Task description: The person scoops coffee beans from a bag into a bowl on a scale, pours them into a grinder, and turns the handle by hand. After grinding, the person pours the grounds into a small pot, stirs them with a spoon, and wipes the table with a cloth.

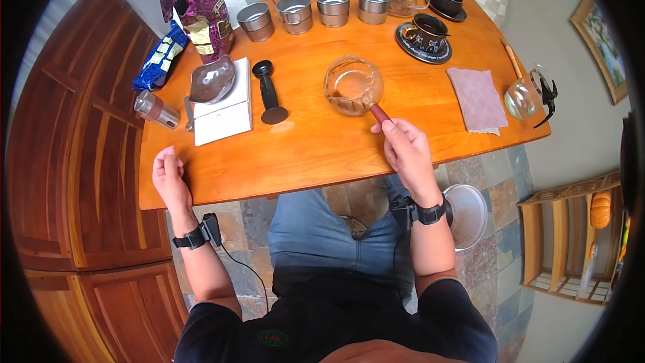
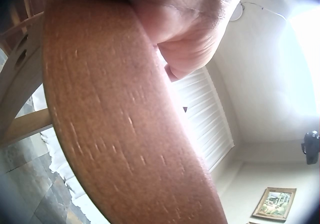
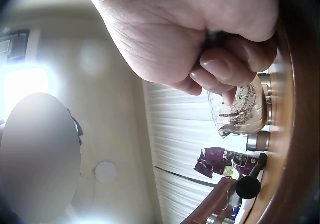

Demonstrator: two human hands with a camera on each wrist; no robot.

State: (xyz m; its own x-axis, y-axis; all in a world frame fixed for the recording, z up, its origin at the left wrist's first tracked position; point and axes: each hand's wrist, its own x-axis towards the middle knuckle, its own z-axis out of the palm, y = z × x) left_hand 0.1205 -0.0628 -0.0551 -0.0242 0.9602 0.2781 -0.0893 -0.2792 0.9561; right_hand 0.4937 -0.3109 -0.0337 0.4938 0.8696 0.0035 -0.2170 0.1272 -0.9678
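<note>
My right hand (image 1: 407, 151) grips the dark red-brown handle (image 1: 380, 113) of a round glass pitcher (image 1: 381, 87) at the middle of the table. In the right wrist view the fingers of the right hand (image 3: 220, 66) curl in around the handle, and dark specks and streaks show on the glass pitcher (image 3: 242, 111). My left hand (image 1: 169, 173) rests at the table's front left edge, fingers loosely curled, holding nothing. Part of that left hand (image 2: 187, 28) shows above the table edge (image 2: 115, 114) in the left wrist view.
A black tamper-like tool (image 1: 269, 94) lies beside a white scale (image 1: 223, 119) bearing a dark bowl (image 1: 213, 81). Several metal cups (image 1: 333, 8) line the back. At right are a black cup (image 1: 427, 30) on a saucer, a pink cloth (image 1: 477, 99) and a glass siphon-like vessel (image 1: 522, 99).
</note>
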